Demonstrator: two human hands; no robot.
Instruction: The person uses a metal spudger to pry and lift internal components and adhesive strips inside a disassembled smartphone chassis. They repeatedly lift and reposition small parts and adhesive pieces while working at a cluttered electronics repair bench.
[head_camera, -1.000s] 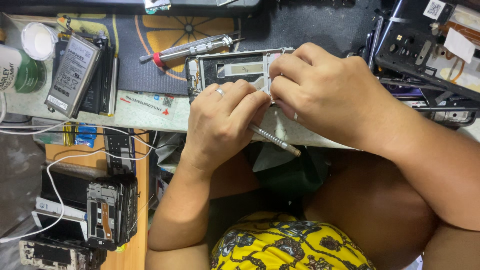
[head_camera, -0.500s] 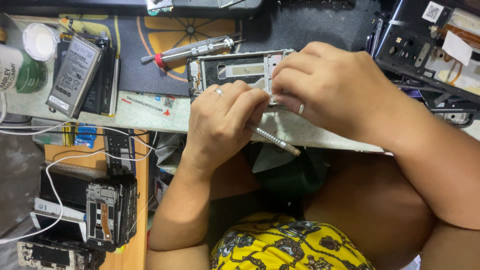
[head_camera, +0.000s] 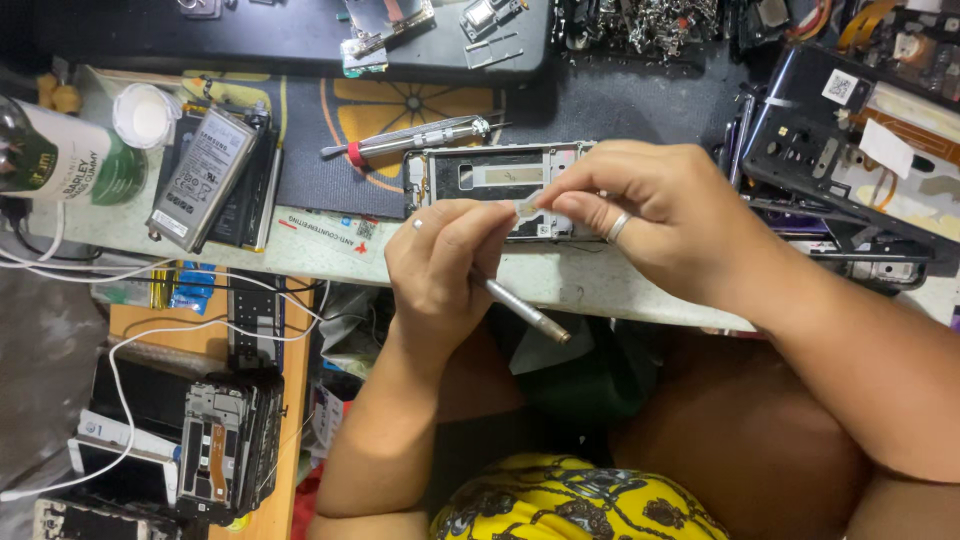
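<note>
An opened phone frame (head_camera: 480, 176) lies on the bench edge, its metal midplate showing. My left hand (head_camera: 450, 262) grips a slim metal tool (head_camera: 525, 312) whose shaft sticks out toward my lap. My right hand (head_camera: 655, 215), wearing a ring, meets the left fingertips just over the frame's right part. Between the fingertips sits a tiny silvery part (head_camera: 527, 207), pinched by the right thumb and forefinger. The frame's right end is hidden under the right hand.
A screwdriver with a red collar (head_camera: 410, 140) lies behind the frame on a dark mat (head_camera: 320, 150). A phone battery (head_camera: 200, 180), a white lid (head_camera: 145, 115) and a bottle (head_camera: 60, 160) stand left. Dismantled black devices (head_camera: 840, 150) crowd the right; stacked phone frames (head_camera: 225, 455) sit below left.
My right hand has drawn back to the right, uncovering more of the phone frame. The fingertips of both hands now meet around a tiny part above it.
</note>
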